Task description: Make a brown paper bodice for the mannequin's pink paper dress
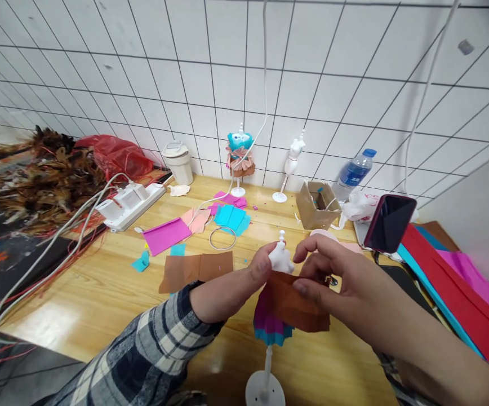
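Note:
A small white dress-form mannequin (281, 258) stands on a round white base (265, 389) close in front of me. Round its lower part is a pleated skirt in magenta (265, 313) with a turquoise hem (272, 336). My left hand (258, 268) grips the mannequin's upper body from the left, the thumb in front and the other fingers mostly hidden behind. A thin brown sheet (301, 307), paper or cloth, lies across the waist and the front of the skirt. My right hand (327, 273) pinches its upper edge between thumb and fingers.
At the wall stand a mannequin dressed in turquoise, pink and brown (240, 152) and a bare one (294, 158). Coloured pieces (230, 217), a brown piece (198, 268) and a ring (222, 238) lie mid-table. Right are a box (318, 206), bottle (356, 172) and phone (390, 223); left, a power strip (132, 206).

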{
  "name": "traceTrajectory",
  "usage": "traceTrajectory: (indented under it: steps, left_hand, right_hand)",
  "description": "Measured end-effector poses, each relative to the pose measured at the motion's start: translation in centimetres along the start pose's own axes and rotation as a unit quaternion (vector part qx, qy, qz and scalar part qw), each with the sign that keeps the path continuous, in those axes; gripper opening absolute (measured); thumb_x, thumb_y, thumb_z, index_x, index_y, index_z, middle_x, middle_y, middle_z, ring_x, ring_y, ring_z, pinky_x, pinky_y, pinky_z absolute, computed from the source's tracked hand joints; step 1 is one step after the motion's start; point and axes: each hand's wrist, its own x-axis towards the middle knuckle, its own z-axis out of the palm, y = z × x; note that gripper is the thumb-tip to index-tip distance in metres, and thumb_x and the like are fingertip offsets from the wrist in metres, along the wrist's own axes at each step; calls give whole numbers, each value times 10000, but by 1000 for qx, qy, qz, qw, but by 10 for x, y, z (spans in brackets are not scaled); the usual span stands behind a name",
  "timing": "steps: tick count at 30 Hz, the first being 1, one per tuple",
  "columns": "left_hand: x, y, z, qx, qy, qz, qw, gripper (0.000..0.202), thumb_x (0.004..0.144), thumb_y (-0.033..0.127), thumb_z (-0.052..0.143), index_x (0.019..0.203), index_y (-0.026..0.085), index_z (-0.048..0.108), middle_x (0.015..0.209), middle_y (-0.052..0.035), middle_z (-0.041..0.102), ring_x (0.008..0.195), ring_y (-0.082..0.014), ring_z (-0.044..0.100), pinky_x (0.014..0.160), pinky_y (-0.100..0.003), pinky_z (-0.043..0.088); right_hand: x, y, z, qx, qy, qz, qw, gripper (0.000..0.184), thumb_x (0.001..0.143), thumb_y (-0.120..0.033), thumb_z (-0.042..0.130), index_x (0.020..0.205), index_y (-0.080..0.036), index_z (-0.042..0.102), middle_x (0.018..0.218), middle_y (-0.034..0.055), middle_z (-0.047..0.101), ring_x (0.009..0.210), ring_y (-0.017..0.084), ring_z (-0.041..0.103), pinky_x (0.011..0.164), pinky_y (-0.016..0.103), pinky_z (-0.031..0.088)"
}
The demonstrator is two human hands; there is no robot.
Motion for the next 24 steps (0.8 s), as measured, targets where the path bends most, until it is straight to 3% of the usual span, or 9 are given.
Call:
traceTrajectory:
  steps: [3, 6, 10, 15, 24]
  left_hand:
    - [-4, 3, -3, 119, -28, -42, 992, 588, 820, 473, 666, 1358, 266, 546, 1367, -60, 592, 1350, -281, 445, 1159, -430, 265]
    - [-8, 5, -2, 211, -43, -39, 976, 631, 881, 441, 597, 1454, 256, 411, 1445, -70, 516, 1375, -277, 418, 1153, -440, 286]
    - [-8, 0, -1, 237, -64, 5, 969, 565, 918, 435, 537, 1442, 251, 434, 1492, -64, 460, 1407, -248, 368, 1171, -403, 262]
    - [-9, -8, -4, 225, -95, -2, 970, 515, 950, 477, 459, 1395, 221, 492, 1387, -91, 568, 1274, -236, 518, 1085, -365, 389]
    - [-14, -21, 11, 219, 18, 44, 975, 436, 944, 454, 482, 1292, 226, 611, 1324, -40, 629, 1291, -230, 508, 1125, -331, 355]
  right_hand:
    - [2, 2, 0, 3, -10, 17, 1000, 173, 841, -212, 586, 921, -262, 441, 651, -75, 570, 604, 126, 524, 532, 240, 377]
    - [4, 5, 0, -9, -1, 17, 1000, 169, 846, -233, 587, 884, -257, 424, 656, -74, 549, 603, 123, 508, 533, 242, 366]
    - [5, 10, 0, -4, -2, 9, 1000, 141, 852, -230, 570, 869, -252, 432, 678, -64, 547, 603, 122, 506, 535, 247, 367]
    - [3, 15, 2, -8, 0, 2, 1000, 136, 836, -222, 580, 833, -247, 446, 711, -52, 535, 645, 127, 502, 581, 255, 395]
    - [4, 14, 3, -9, 1, 3, 1000, 126, 824, -213, 573, 808, -234, 450, 705, -36, 547, 655, 133, 515, 581, 251, 404]
